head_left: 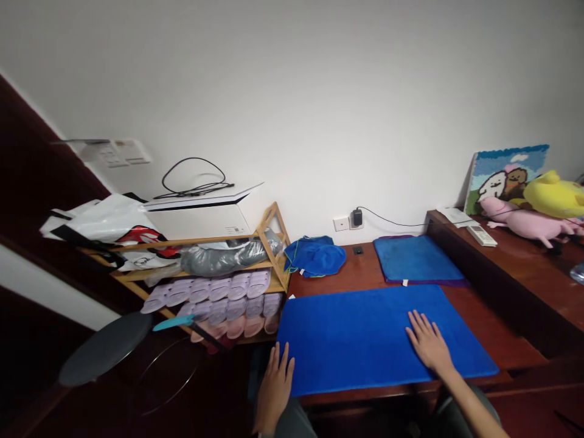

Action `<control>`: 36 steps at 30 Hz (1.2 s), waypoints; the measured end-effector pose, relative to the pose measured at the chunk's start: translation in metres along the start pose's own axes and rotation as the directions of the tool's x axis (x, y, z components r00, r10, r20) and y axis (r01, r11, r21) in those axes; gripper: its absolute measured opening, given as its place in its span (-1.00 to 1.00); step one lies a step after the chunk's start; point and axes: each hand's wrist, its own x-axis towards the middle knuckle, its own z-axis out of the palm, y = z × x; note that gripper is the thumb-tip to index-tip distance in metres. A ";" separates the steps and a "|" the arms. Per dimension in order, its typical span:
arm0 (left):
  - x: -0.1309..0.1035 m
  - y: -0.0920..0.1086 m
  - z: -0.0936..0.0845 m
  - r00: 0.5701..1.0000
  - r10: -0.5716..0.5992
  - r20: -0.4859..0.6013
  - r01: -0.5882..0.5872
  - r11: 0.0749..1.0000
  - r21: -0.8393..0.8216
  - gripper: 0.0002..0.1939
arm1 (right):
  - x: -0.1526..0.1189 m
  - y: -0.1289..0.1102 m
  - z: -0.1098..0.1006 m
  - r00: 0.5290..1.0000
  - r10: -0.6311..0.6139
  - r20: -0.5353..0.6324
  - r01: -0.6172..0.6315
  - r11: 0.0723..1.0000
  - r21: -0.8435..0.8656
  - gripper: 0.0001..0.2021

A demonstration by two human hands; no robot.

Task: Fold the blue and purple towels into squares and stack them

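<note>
A bright blue cloth (356,340) lies spread flat on the reddish-brown desk (497,322). My left hand (276,380) is at the cloth's lower left edge, its fingers extended and holding nothing. On the right part of the cloth rests my right hand (427,342), palm down with fingers spread. Behind the spread cloth, a crumpled blue cloth (319,257) sits at the back left of the desk. At the back right are flat blue cloths (415,258) in a stack, with a purple edge showing underneath.
Left of the desk stands a wooden rack (274,261) with slippers (201,292) and a white box (201,219). A plugged-in charger (358,216) trails a cable. The raised right shelf (542,274) holds a remote (482,236) and plush toys (529,225).
</note>
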 end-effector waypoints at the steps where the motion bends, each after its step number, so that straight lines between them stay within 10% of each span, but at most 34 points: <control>1: 0.003 -0.002 -0.003 1.000 0.000 -0.003 0.001 1.000 0.010 -0.39 | 0.002 0.016 -0.001 0.998 0.055 -0.005 -0.055 0.998 -0.021 -0.29; 5: 0.043 -0.004 -0.014 0.996 0.068 -0.054 -0.066 0.997 0.034 -0.44 | 0.019 0.026 -0.014 0.996 0.088 -0.027 -0.088 0.996 -0.017 -0.30; 13: 0.175 0.015 0.007 0.970 0.219 0.109 -0.221 0.975 0.011 -0.46 | 0.089 -0.187 -0.028 0.918 -0.386 0.084 0.354 0.898 0.261 -0.36; 16: 0.185 0.008 0.021 0.978 0.151 0.147 -0.154 0.988 0.012 -0.45 | 0.103 -0.210 -0.017 0.870 -0.471 0.146 0.421 0.864 0.274 -0.36; 19: 0.181 -0.001 0.030 0.981 0.116 0.158 -0.118 0.993 0.005 -0.42 | 0.113 -0.159 -0.008 0.903 -0.410 0.131 0.380 0.903 0.201 -0.35; 27: 0.185 -0.007 0.038 0.984 0.121 0.127 -0.122 0.993 0.003 -0.39 | 0.112 0.088 -0.011 0.992 0.102 0.080 -0.097 0.994 -0.058 -0.28; 36: 0.186 -0.009 0.039 0.983 0.139 0.117 -0.147 0.987 0.061 -0.41 | 0.114 0.119 -0.014 0.978 0.186 0.092 -0.178 0.980 -0.087 -0.24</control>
